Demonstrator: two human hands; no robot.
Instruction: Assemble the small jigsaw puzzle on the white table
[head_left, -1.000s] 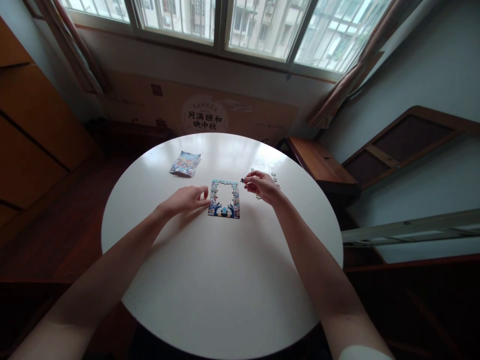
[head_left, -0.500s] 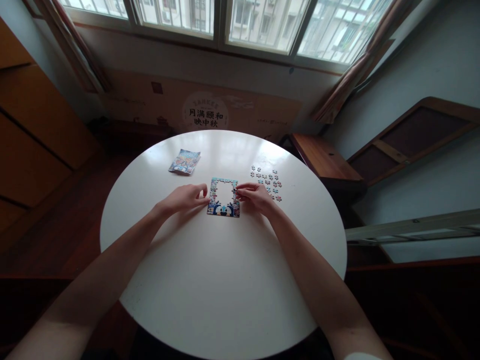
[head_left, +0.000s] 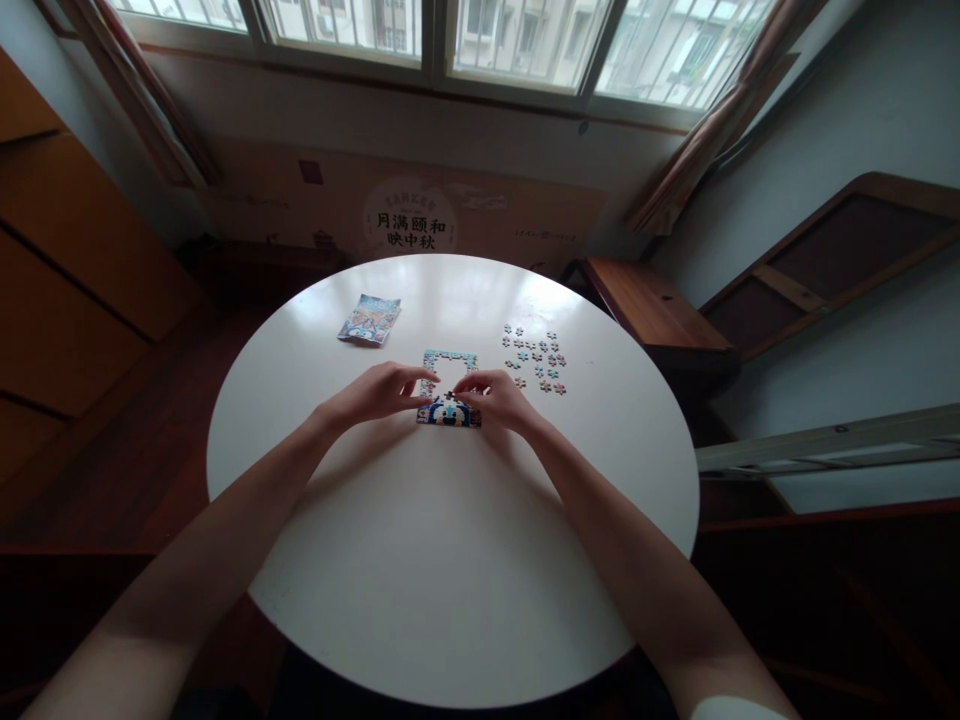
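Note:
A partly assembled jigsaw puzzle [head_left: 450, 417] lies on the table; its border and lower part are joined around a gap in the middle. Between the thumb and fingertips of my right hand [head_left: 496, 397] is a small dark puzzle piece [head_left: 450, 395], held over the lower edge of the gap. My left hand [head_left: 381, 390] rests at the puzzle's left side, thumb and index finger apart, with nothing visible between them. Several loose puzzle pieces [head_left: 540, 371] are spread out to the right of the puzzle.
A colourful printed packet [head_left: 370, 320] lies at the back left of the round white table [head_left: 450, 560]. Beyond the table's right edge stands a wooden desk [head_left: 649, 310]. Windows [head_left: 517, 45] line the far wall.
My right hand has moved left with the piece, from the puzzle's right edge to its middle. My left hand has shifted slightly right and over the puzzle's left edge, its fingers spreading. The view tilted slightly.

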